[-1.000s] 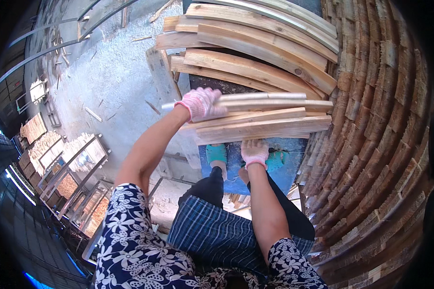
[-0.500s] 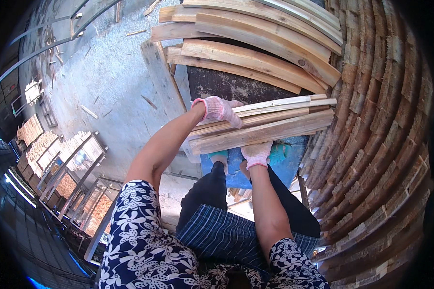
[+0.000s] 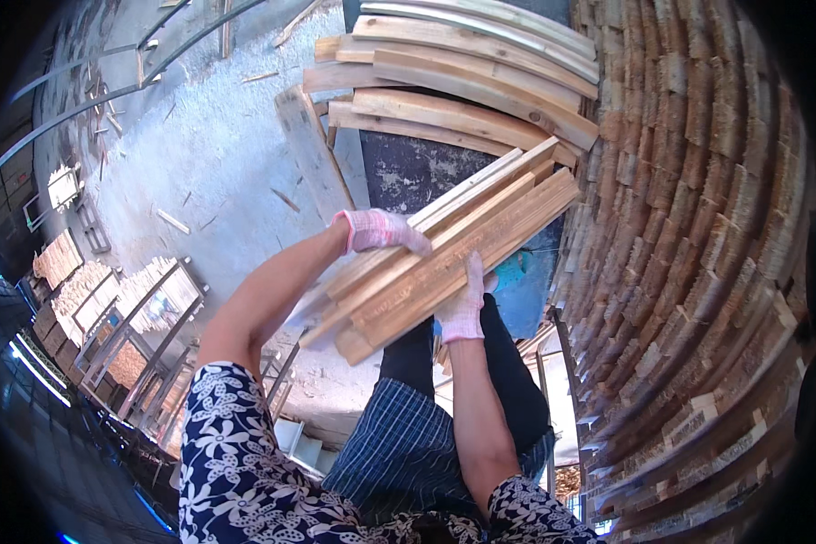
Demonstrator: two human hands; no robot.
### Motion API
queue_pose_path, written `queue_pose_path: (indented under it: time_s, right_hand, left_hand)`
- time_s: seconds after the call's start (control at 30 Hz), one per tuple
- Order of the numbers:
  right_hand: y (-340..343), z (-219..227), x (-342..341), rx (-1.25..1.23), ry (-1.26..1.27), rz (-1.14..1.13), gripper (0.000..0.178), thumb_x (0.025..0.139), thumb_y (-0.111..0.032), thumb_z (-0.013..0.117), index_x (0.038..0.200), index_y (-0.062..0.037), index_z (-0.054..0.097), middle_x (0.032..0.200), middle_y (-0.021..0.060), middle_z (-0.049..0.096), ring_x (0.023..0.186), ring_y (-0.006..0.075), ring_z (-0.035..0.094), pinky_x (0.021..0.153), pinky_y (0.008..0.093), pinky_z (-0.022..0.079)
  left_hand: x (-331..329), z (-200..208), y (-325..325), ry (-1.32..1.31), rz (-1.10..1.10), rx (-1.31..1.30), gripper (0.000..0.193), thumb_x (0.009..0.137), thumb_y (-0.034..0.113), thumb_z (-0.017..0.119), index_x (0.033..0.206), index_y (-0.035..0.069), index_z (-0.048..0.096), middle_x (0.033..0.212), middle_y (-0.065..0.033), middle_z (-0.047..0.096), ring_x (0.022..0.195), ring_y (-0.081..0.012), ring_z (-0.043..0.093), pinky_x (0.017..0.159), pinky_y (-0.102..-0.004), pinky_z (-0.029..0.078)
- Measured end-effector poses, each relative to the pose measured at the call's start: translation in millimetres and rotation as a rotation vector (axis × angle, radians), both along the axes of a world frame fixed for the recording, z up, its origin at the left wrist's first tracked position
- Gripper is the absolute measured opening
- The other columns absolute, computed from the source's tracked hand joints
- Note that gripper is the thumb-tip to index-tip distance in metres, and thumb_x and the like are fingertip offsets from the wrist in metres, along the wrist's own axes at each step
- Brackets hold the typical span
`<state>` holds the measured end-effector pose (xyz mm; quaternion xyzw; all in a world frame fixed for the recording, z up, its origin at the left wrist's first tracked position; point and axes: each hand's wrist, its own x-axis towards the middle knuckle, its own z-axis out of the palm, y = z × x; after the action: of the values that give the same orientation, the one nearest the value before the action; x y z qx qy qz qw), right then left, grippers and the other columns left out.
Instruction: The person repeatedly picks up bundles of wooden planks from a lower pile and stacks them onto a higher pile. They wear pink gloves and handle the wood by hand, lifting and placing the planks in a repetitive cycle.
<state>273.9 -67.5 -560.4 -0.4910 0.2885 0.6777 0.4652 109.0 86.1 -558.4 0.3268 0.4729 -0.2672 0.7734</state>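
Between my gloved hands I carry a bundle of several wooden boards (image 3: 444, 276), tilted so its right end points up and away. My left hand (image 3: 385, 232), in a pale pink-white knit glove, is closed over the bundle's far edge. On the near side my right hand (image 3: 463, 304), gloved alike, grips from below with its thumb up against the front board. Beyond the bundle, loose planks (image 3: 480, 77) lie side by side on a dark, scuffed surface (image 3: 417, 172).
A tall stack of sawn timber (image 3: 671, 227) rises along the whole right side. At the left of the surface leans a flat board (image 3: 313, 150). Wood scraps lie on the concrete floor (image 3: 218, 163). Racks of cut wood (image 3: 154, 299) stand farther left.
The bundle has swung from nearly level to a steep slant, its left end lowered toward me and its right end raised. Both hands have shifted left and keep their hold.
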Motion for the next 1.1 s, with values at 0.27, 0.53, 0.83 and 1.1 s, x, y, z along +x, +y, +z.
queue_pose_path:
  time_s: [0.27,0.53,0.83,1.1]
  right_hand:
    - [-1,147,9,0.057,0.150,0.132,0.082,0.092,-0.051,0.065,0.155,-0.0093,0.034,0.144,0.0163,0.051,0.130,0.0335,0.053,0.109,0.0493,0.046]
    - [94,354,25,0.497,-0.011,0.440,0.073,0.086,-0.027,0.077,0.146,-0.0028,0.044,0.126,0.0104,0.063,0.114,0.0213,0.062,0.101,0.0370,0.052]
    - [131,607,74,1.027,-0.443,0.391,0.093,0.085,-0.017,0.080,0.158,-0.0053,0.024,0.140,0.0116,0.054,0.129,0.0233,0.053,0.110,0.0388,0.046]
    - [68,810,139,1.084,-0.935,-0.207,0.085,0.085,-0.026,0.077,0.153,-0.0038,0.031,0.128,0.0141,0.059,0.115,0.0257,0.061,0.097,0.0417,0.054]
  left_hand:
    - [-46,131,-44,-0.199,-0.137,0.259,0.072,0.086,0.051,0.066,0.139,0.003,0.059,0.123,-0.0156,0.070,0.107,-0.0207,0.066,0.098,-0.0324,0.051]
    - [-45,406,-4,-0.061,0.628,0.247,0.079,0.082,0.029,0.077,0.148,-0.002,0.046,0.138,-0.0154,0.061,0.124,-0.0231,0.058,0.108,-0.0352,0.045]
    - [-9,608,25,-0.398,0.728,0.550,0.082,0.076,0.012,0.083,0.148,-0.002,0.046,0.140,-0.0135,0.060,0.128,-0.0237,0.057,0.110,-0.0382,0.045]
    - [133,820,87,-1.064,0.093,0.778,0.065,0.082,0.036,0.082,0.130,-0.003,0.062,0.124,-0.0112,0.069,0.112,-0.0163,0.067,0.095,-0.0317,0.054]
